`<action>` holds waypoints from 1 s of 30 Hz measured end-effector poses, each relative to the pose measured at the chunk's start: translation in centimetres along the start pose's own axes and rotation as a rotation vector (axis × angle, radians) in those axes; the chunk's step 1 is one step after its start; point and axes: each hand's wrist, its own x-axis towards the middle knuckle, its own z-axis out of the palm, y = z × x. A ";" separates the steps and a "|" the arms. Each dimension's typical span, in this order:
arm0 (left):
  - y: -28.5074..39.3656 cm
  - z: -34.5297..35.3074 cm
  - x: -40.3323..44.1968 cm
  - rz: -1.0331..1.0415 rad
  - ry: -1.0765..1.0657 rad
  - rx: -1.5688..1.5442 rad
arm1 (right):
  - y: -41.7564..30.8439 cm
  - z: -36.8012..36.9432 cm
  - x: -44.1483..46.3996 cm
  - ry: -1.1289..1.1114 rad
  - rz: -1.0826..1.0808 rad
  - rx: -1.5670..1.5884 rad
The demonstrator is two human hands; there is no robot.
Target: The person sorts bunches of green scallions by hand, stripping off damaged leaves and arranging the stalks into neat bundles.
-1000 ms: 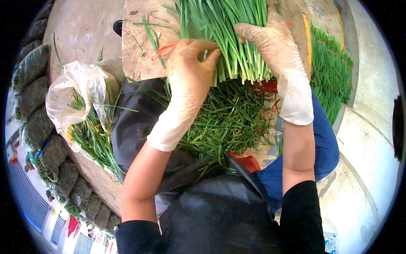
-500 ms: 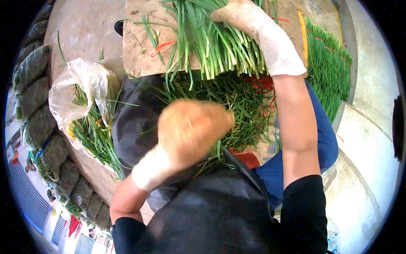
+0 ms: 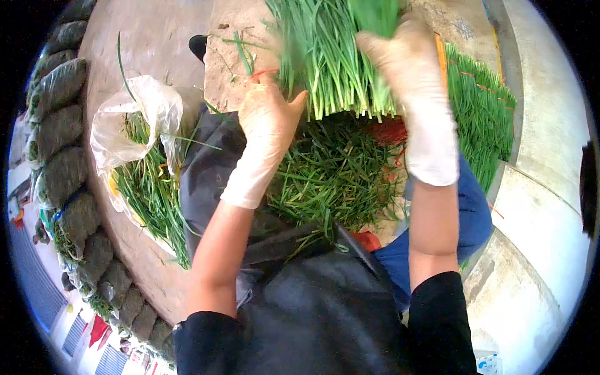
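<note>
A thick bunch of garlic chives lies on a board, its cut pale ends toward me at the board's near edge. My left hand, in a thin pale glove, is left of the bunch, thumb spread away from the fingers. Its fingertips reach a red tie on the board; I see nothing held in it. My right hand, gloved too, lies at the right side of the bunch. Its fingers and the leaves beside them are smeared by motion, so its grip is unclear.
Loose green trimmings are heaped below the board. At left stands a clear plastic bag with more greens. Tied chive bundles line the right side. Packed dark sacks form a row at far left.
My left hand has moved up and forward from above my lap to the board, beside the red tie. My right hand has shifted slightly right and nearer along the bunch.
</note>
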 end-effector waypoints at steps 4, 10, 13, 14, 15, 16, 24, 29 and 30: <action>0.8 1.8 0.2 -0.093 -0.163 -0.175 | 0.0 3.7 -2.2 -0.139 0.158 -0.485; 4.5 0.6 -1.5 -0.036 -0.147 -0.339 | -0.7 2.4 -1.6 -0.442 0.316 -0.408; 5.0 0.1 -2.1 -0.034 -0.161 -0.341 | -0.6 2.5 -2.4 -0.249 0.044 -0.818; 5.1 0.2 -2.2 -0.041 -0.162 -0.343 | -0.3 3.0 -2.4 -0.156 -0.004 -0.785; 5.1 0.4 -2.4 0.051 -0.133 -0.349 | -0.2 3.5 -2.5 -0.063 -0.047 -0.750; 5.0 0.6 -2.5 0.146 -0.104 -0.354 | -0.8 4.5 -2.5 -0.110 0.023 -0.753; -1.3 0.2 -1.1 -0.286 -0.145 -0.779 | 1.7 4.9 -0.1 -0.238 0.148 -0.588; 2.0 0.7 -0.9 -0.277 -0.312 -0.408 | 2.3 5.6 -0.1 -0.185 0.101 -0.616; 2.5 1.1 -1.0 -0.225 -0.268 -0.392 | 2.4 5.6 -0.1 -0.189 0.097 -0.613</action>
